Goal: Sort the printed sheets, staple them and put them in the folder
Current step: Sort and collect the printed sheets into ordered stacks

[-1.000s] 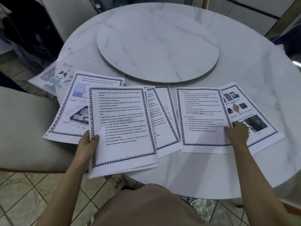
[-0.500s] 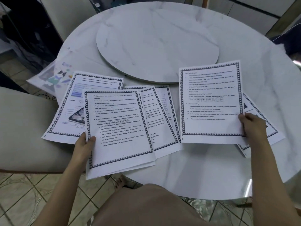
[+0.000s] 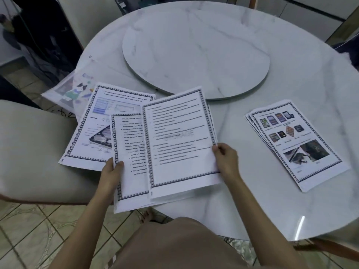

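My right hand (image 3: 226,159) grips the right edge of a bordered text sheet (image 3: 180,136) marked STORAGE, held tilted above the other papers. My left hand (image 3: 111,171) pinches the lower left edge of a small stack of text sheets (image 3: 129,152) that hangs over the table's near edge. A sheet with a hard-drive picture (image 3: 97,136) lies flat under them on the left. To the right, apart from both hands, lies a fanned pile of picture sheets (image 3: 295,140). A clear folder (image 3: 71,90) with a cartoon print lies at the table's left edge.
The round marble table (image 3: 291,200) carries a raised marble turntable (image 3: 194,51) in its middle. A pale padded chair (image 3: 29,148) stands at the left, tucked against the table. Tiled floor shows below, and my lap fills the bottom centre.
My right hand lifted the STORAGE sheet off the right-hand pile and carried it left, over the stack in my left hand. The picture sheets on the right are now uncovered.
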{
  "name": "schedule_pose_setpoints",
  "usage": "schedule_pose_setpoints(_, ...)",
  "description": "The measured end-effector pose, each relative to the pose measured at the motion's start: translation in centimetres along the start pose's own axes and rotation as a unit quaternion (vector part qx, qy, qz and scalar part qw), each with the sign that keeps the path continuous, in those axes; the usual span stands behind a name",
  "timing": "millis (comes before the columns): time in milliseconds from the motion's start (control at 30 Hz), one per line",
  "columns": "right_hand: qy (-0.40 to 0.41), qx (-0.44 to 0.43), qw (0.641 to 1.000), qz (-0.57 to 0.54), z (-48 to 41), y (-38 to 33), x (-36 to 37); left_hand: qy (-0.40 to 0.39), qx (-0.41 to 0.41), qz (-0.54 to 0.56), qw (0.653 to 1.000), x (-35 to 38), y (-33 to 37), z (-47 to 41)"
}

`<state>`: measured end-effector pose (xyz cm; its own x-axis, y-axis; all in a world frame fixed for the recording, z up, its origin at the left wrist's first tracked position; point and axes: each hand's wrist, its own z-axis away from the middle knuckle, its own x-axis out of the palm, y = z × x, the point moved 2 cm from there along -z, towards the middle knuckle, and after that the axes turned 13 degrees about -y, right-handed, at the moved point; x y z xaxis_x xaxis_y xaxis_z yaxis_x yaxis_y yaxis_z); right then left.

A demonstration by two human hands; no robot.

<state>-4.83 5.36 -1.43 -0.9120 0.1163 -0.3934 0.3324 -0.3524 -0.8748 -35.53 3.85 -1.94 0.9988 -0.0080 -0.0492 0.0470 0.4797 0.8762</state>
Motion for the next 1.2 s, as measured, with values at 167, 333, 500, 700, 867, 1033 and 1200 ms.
schedule_pose_setpoints(167,-0.066,0.005,0.997,0.035,1.4,-0.7,4.9,-0.004,-0.006,0.001,1.0,0.4,0.2,-0.1)
schedule_pose_setpoints(333,-0.127,0.006,0.991,0.051,2.3,-1.3,6.5,-0.021,-0.003,-0.032,0.999,0.3,0.3,-0.2)
schedule_pose_setpoints(500,-0.039,-0.033,0.993,0.105,1.2,-1.8,4.5,-0.026,0.005,-0.051,0.998,0.2,0.3,-0.5)
schedule_pose_setpoints(700,-0.023,0.031,0.939,0.341,-0.6,-0.9,3.2,-0.023,0.024,-0.055,0.998,0.3,0.2,-0.5)
schedule_pose_setpoints(867,-0.032,0.046,0.935,0.351,-0.8,-1.2,3.6,-0.02,0.026,-0.065,0.997,-0.2,-0.3,-1.0)
schedule_pose_setpoints(1033,-0.04,0.032,0.966,0.252,-1.7,-1.3,3.1,-0.017,0.043,-0.075,0.996,-0.7,-0.3,-1.1)
schedule_pose_setpoints(1200,-0.012,0.017,0.991,0.132,-2.2,-2.0,-0.2,0.022,0.088,-0.097,0.991,-2.1,0.8,-1.0)
